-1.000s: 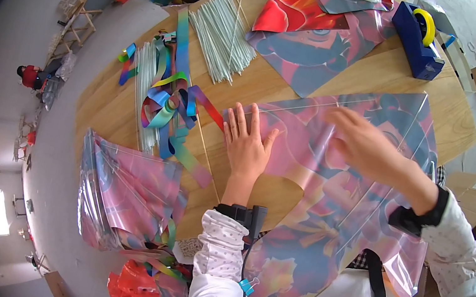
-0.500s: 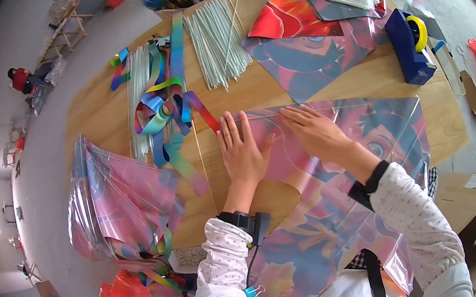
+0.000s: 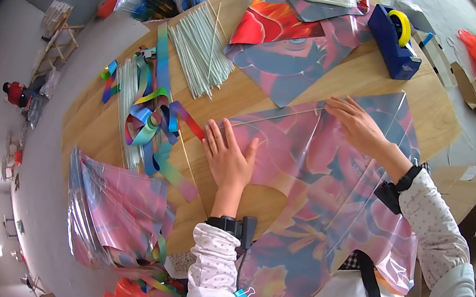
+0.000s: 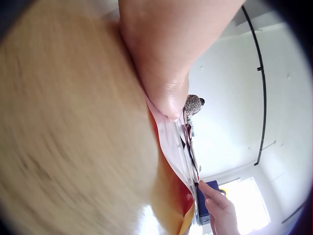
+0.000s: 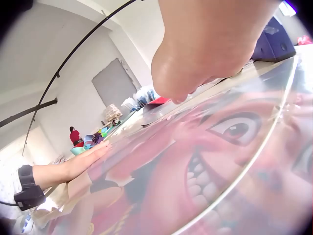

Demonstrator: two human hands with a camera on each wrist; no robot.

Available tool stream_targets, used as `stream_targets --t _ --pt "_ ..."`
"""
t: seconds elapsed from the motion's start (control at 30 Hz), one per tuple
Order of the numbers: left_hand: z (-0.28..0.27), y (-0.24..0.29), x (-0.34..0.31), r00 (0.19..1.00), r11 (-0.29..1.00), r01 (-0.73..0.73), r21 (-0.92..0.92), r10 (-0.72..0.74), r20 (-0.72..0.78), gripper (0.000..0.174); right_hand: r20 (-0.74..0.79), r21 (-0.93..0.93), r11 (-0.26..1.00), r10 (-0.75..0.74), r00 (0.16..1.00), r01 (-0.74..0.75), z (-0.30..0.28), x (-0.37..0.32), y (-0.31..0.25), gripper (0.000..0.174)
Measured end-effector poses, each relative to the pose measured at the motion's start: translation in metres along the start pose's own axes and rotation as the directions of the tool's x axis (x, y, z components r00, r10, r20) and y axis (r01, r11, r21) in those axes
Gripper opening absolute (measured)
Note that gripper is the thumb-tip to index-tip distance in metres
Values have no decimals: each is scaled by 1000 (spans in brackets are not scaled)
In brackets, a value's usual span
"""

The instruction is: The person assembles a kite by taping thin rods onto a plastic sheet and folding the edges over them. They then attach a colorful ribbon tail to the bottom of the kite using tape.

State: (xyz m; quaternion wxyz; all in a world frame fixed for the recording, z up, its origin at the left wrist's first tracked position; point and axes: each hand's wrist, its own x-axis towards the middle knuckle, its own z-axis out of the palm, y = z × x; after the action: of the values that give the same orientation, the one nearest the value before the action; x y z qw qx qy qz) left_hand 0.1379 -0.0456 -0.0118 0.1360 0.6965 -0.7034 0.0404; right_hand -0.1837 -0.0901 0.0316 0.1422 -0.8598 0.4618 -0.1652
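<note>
- Pressing your left hand (image 3: 228,158) flat, fingers spread and straight, on the left corner of the printed kite sheet (image 3: 315,181) pins that side to the wooden table (image 3: 365,78), likely so the slick film cannot slide.
- Your right hand (image 3: 359,127) lies with straight fingers on the sheet's far corner and clasps nothing. With the 2 flat hands well apart, the edge between them probably stays taut.
- The sheet lies across the table's near side, and its lower part hangs over toward your body.
- Ribbon tails (image 3: 158,115) and a bundle of white sticks (image 3: 202,47) sit left of the sheet, apart from it.
- Both wrist views show only the heel of each hand, so the fingertips are out of sight there.
- Whatever lies under your right fingertips is too small to tell.
- Your torso covers the sheet's nearest edge.
</note>
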Motion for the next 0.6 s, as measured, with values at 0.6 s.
stream_targets --t 0.6 --pt "2 -4 1 999 999 -18 32 16 39 83 -37 -117 993 -20 999 15 -24 -52 75 54"
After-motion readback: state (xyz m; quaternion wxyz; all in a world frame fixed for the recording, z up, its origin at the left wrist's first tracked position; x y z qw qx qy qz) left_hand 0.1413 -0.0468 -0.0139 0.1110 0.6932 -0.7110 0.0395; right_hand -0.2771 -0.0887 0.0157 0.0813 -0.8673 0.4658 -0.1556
